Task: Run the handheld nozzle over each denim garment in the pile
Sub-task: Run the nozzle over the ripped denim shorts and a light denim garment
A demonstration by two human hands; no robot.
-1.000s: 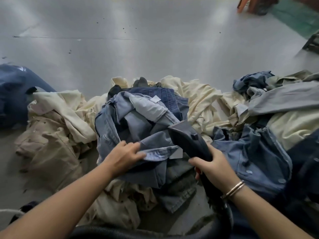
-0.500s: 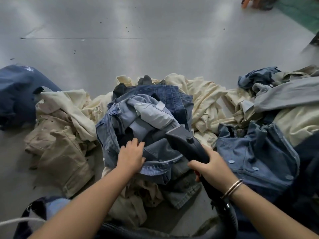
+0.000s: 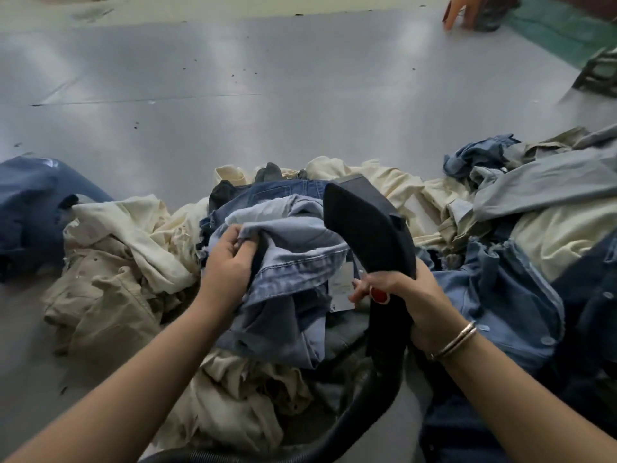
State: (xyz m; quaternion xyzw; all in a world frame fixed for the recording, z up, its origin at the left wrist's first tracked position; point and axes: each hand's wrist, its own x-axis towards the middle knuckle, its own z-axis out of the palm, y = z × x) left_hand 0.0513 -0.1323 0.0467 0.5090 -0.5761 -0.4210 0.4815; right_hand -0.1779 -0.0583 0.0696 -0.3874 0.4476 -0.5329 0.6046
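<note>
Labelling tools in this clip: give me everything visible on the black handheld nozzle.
The nozzle is matte black, plastic by the look, with a wide flat head tapering to a handle. It is raised and tilted, head pointing away over the light denim garment. The right hand grips the handle; a red button shows by the thumb. A black ribbed hose runs down from it.

Both bare forearms reach forward from the bottom of the view. The left hand (image 3: 230, 262) has its fingers curled, pinching a fold of cloth. The right hand (image 3: 405, 297) is wrapped tight around a handle, thumb on top, bangles on that wrist.
</note>
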